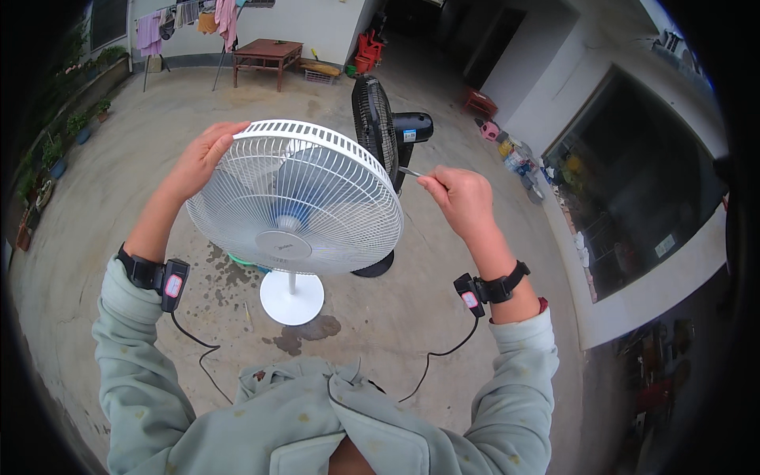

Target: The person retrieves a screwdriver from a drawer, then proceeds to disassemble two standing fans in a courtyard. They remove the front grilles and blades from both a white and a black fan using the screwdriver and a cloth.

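A white pedestal fan (332,206) stands in front of me, its wire grille tilted up toward me and its round base on the floor. My left hand (202,162) grips the upper left rim of the grille, fingers over the edge. On the other side, my right hand (461,198) is closed around a slim grey metal tool (409,172), perhaps a screwdriver; most of its handle is hidden in my fist. The tool's end points left, near the right rim of the white fan; I cannot tell whether it touches. Just behind is a black fan (374,119), partly covered by the white one.
Wet patches (305,332) mark the concrete floor round the white base. A low reddish table (267,55) and a laundry rack (186,16) stand at the back. Potted plants (55,162) line the left; a large window (633,182) is in the right wall.
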`<action>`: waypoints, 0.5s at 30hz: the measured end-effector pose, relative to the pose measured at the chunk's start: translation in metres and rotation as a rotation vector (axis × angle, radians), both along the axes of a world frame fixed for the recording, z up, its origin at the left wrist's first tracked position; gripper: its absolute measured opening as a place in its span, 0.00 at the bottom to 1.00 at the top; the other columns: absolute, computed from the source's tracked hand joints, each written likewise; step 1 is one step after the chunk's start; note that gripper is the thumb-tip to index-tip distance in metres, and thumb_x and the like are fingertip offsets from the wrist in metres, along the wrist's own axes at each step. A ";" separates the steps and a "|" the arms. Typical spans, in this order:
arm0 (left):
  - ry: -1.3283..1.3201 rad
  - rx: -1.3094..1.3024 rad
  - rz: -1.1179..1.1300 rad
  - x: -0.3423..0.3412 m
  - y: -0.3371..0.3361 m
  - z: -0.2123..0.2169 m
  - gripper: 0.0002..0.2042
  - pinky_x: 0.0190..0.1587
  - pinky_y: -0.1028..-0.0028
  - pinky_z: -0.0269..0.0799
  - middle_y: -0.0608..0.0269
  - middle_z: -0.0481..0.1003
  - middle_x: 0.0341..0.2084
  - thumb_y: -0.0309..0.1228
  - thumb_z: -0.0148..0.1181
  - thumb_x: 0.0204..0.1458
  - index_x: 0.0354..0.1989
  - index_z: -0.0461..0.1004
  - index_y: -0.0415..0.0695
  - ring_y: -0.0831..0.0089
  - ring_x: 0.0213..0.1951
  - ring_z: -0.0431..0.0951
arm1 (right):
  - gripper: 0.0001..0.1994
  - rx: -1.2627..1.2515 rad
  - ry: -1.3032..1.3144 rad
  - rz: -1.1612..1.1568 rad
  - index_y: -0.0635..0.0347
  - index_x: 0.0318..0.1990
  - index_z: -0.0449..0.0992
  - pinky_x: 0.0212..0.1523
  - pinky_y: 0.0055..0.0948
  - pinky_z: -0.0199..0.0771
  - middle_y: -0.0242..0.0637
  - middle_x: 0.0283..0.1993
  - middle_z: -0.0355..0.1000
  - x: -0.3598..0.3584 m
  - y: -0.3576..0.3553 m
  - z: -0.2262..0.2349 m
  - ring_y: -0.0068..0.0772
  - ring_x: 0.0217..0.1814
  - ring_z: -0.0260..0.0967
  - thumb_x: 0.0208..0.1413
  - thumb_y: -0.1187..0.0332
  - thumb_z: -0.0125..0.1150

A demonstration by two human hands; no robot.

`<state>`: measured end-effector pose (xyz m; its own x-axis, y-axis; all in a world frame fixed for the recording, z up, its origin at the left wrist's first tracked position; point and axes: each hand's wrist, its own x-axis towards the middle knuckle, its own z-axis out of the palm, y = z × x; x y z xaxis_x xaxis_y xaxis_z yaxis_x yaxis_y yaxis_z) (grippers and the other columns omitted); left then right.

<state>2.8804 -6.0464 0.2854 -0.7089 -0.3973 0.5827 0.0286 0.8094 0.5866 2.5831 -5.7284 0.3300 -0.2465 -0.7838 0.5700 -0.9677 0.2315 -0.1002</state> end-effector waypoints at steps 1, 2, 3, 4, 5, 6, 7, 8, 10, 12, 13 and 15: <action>-0.009 -0.006 -0.008 0.000 0.003 -0.001 0.20 0.62 0.68 0.64 0.55 0.74 0.55 0.40 0.43 0.70 0.62 0.72 0.42 0.63 0.58 0.72 | 0.14 0.024 0.126 0.041 0.53 0.28 0.80 0.26 0.40 0.69 0.35 0.24 0.74 0.005 -0.008 0.007 0.43 0.27 0.73 0.58 0.53 0.63; -0.032 -0.032 0.005 -0.002 0.007 -0.002 0.20 0.62 0.68 0.65 0.55 0.74 0.55 0.40 0.44 0.70 0.62 0.72 0.42 0.62 0.57 0.72 | 0.15 0.000 0.266 0.112 0.52 0.29 0.80 0.27 0.40 0.70 0.34 0.25 0.76 0.011 -0.014 0.011 0.43 0.27 0.73 0.59 0.52 0.62; -0.048 -0.050 0.024 -0.004 0.009 -0.004 0.20 0.62 0.68 0.65 0.54 0.74 0.55 0.39 0.44 0.70 0.62 0.72 0.42 0.62 0.57 0.72 | 0.14 -0.002 0.191 0.091 0.52 0.30 0.80 0.27 0.40 0.70 0.34 0.25 0.76 0.017 -0.019 0.012 0.43 0.28 0.73 0.59 0.53 0.62; -0.019 -0.099 0.008 -0.006 0.010 -0.006 0.20 0.61 0.68 0.65 0.54 0.74 0.54 0.39 0.44 0.70 0.62 0.72 0.43 0.62 0.57 0.72 | 0.13 -0.053 0.145 0.106 0.53 0.31 0.81 0.27 0.40 0.71 0.34 0.26 0.76 0.019 -0.026 0.015 0.44 0.28 0.73 0.60 0.54 0.61; -0.023 -0.064 0.051 -0.005 0.010 -0.008 0.20 0.61 0.68 0.65 0.54 0.74 0.54 0.39 0.44 0.70 0.62 0.73 0.43 0.62 0.57 0.72 | 0.13 -0.137 0.132 0.191 0.53 0.32 0.81 0.28 0.40 0.71 0.35 0.26 0.76 0.019 -0.030 0.016 0.44 0.28 0.74 0.60 0.55 0.61; 0.010 -0.056 0.055 -0.006 0.010 -0.011 0.20 0.61 0.68 0.65 0.54 0.74 0.54 0.39 0.44 0.70 0.62 0.73 0.43 0.61 0.57 0.72 | 0.12 -0.146 -0.013 0.172 0.52 0.36 0.81 0.30 0.38 0.71 0.38 0.27 0.76 0.018 -0.031 0.014 0.43 0.29 0.74 0.63 0.56 0.58; 0.036 -0.038 0.061 -0.005 0.009 -0.013 0.19 0.61 0.68 0.65 0.53 0.74 0.54 0.39 0.44 0.70 0.62 0.73 0.43 0.61 0.57 0.72 | 0.12 -0.060 -0.143 0.072 0.53 0.37 0.81 0.31 0.37 0.71 0.38 0.27 0.76 0.016 -0.031 0.013 0.42 0.30 0.74 0.63 0.56 0.57; 0.045 -0.050 0.056 -0.003 0.006 -0.015 0.19 0.61 0.68 0.65 0.54 0.74 0.54 0.39 0.44 0.70 0.62 0.73 0.44 0.61 0.57 0.72 | 0.12 -0.007 -0.240 0.047 0.53 0.39 0.81 0.32 0.37 0.71 0.38 0.27 0.75 0.013 -0.030 0.010 0.42 0.30 0.74 0.64 0.56 0.56; 0.039 -0.046 0.074 0.004 0.001 -0.015 0.19 0.61 0.68 0.65 0.54 0.74 0.55 0.39 0.45 0.69 0.62 0.73 0.44 0.62 0.58 0.72 | 0.13 0.075 -0.365 0.023 0.53 0.43 0.81 0.33 0.35 0.71 0.38 0.27 0.75 0.009 -0.029 0.002 0.40 0.31 0.74 0.66 0.56 0.54; 0.018 0.028 0.049 0.010 -0.003 -0.013 0.20 0.62 0.68 0.65 0.54 0.74 0.55 0.40 0.45 0.69 0.62 0.73 0.45 0.61 0.58 0.72 | 0.13 0.081 -0.386 0.039 0.53 0.48 0.80 0.34 0.34 0.71 0.37 0.27 0.74 0.013 -0.028 -0.007 0.39 0.30 0.73 0.66 0.59 0.53; -0.003 0.082 0.040 0.013 -0.005 -0.012 0.20 0.62 0.68 0.65 0.55 0.74 0.55 0.40 0.46 0.69 0.62 0.73 0.46 0.61 0.58 0.71 | 0.12 0.053 -0.379 0.062 0.52 0.50 0.80 0.35 0.34 0.71 0.36 0.27 0.74 0.019 -0.028 -0.011 0.38 0.31 0.73 0.66 0.61 0.54; -0.041 0.076 0.005 0.017 -0.008 -0.008 0.20 0.63 0.68 0.65 0.55 0.73 0.55 0.42 0.46 0.69 0.63 0.72 0.47 0.62 0.59 0.71 | 0.13 -0.007 -0.243 0.171 0.52 0.53 0.79 0.35 0.33 0.71 0.34 0.27 0.73 0.033 -0.040 -0.012 0.35 0.31 0.71 0.64 0.68 0.55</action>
